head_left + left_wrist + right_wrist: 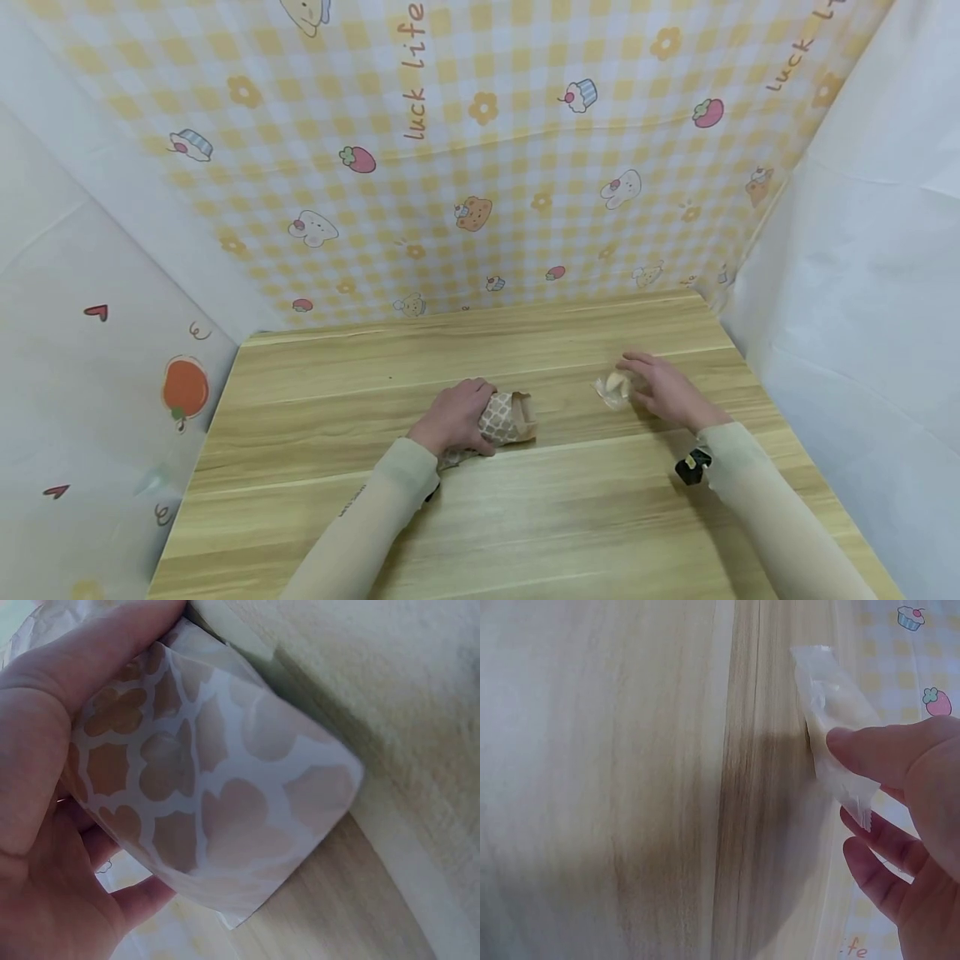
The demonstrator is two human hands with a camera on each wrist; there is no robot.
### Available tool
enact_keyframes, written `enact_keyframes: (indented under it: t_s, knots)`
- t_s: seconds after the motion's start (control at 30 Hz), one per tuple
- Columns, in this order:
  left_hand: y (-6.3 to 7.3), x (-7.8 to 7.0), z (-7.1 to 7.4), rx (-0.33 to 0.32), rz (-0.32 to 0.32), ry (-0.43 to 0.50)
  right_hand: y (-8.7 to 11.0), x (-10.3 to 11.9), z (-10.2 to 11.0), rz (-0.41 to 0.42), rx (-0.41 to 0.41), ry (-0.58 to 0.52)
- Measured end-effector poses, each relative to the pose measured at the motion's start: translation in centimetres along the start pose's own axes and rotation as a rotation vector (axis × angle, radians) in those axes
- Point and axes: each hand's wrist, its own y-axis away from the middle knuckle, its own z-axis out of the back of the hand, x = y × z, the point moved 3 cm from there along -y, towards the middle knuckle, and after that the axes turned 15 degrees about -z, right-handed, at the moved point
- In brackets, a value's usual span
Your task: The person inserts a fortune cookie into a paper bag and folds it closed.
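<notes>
Near the middle of the table, my left hand [456, 417] grips a paper bag [498, 418] with a brown and white lattice print. The bag lies on its side, its torn open mouth facing right. In the left wrist view, the thumb lies across the printed paper [240, 802] and the fingers go behind it. Farther right, my right hand [666, 390] pinches a small fortune cookie [618, 383] in a clear plastic wrapper. The right wrist view has the thumb on the wrapper [838, 705], with other fingers curled near its crimped lower end; the index finger is mostly hidden.
A wood-grain table [570, 517] spans the space under both hands. Behind it hangs a yellow checked cloth [517, 233], with white sheets [862, 275] at the sides. A small black device [693, 465] sits at the right wrist.
</notes>
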Motion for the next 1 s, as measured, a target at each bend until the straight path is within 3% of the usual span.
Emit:
enact_keyframes:
  t_s: [0.23,0.5,0.73,1.0]
  knots:
    - [0.0,-0.1,0.1,-0.004,0.000,0.014,0.5,0.1,0.0,-0.010,0.033,-0.007]
    - [0.0,-0.1,0.1,-0.007,0.004,0.020,0.9,-0.2,-0.3,-0.028,0.010,-0.014]
    - [0.0,0.1,0.0,-0.001,0.008,0.028,1.1,-0.1,-0.8,-0.061,0.032,-0.076]
    - [0.0,0.0,0.0,-0.006,0.001,0.032,1.2,1.5,-0.9,-0.019,0.031,-0.134]
